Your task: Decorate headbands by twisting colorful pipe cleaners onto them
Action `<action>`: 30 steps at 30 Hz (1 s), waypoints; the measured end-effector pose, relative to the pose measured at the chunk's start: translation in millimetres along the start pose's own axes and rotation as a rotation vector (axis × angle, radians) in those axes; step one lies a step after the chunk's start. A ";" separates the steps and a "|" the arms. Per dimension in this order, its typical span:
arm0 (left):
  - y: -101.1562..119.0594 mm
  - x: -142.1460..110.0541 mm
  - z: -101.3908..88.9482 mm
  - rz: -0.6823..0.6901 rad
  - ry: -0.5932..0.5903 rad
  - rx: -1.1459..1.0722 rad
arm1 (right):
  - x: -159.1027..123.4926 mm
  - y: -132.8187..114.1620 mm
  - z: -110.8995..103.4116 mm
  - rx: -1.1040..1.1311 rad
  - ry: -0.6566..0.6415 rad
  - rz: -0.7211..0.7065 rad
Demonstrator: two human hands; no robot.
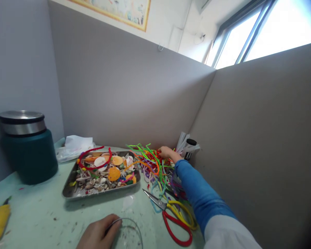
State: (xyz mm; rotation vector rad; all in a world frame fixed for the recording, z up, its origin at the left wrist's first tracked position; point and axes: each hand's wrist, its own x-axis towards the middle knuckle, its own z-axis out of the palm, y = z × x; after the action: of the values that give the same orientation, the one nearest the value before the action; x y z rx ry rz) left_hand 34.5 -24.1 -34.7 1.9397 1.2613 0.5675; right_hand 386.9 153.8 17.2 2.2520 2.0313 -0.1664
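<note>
At the bottom, my left hand pinches a thin grey wire that curves off to the right. My right hand reaches to the back, its fingers closed among red strands in a heap of colourful pipe cleaners. How many strands it grips cannot be made out. Left of the heap, a metal tray holds shells, with a bent red pipe cleaner lying across them. Scissors with one red and one yellow handle lie below the heap, near my right forearm.
A dark green metal-lidded container stands at the left. Behind the tray lies a white plastic bag. A black-capped bottle is in the back right corner. Yellow material lies at the left edge. Grey partitions enclose the table.
</note>
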 end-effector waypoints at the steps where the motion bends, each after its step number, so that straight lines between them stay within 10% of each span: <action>1: 0.3 -0.4 -0.1 0.003 0.002 -0.002 | -1.1 1.7 -5.2 0.001 -0.022 -0.009; 18: -6.2 -1.8 0.2 0.066 -0.014 0.043 | -42.1 23.0 -89.6 0.039 0.296 0.103; 30: -6.4 -1.5 0.6 0.051 0.005 0.027 | -34.2 -4.0 -41.9 0.079 -0.006 0.079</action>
State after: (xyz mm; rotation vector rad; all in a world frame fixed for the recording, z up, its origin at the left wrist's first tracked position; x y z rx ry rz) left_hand 30.6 -24.1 -40.1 1.9985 1.2311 0.5842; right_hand 380.0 126.9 63.7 2.3714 1.9618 -0.2511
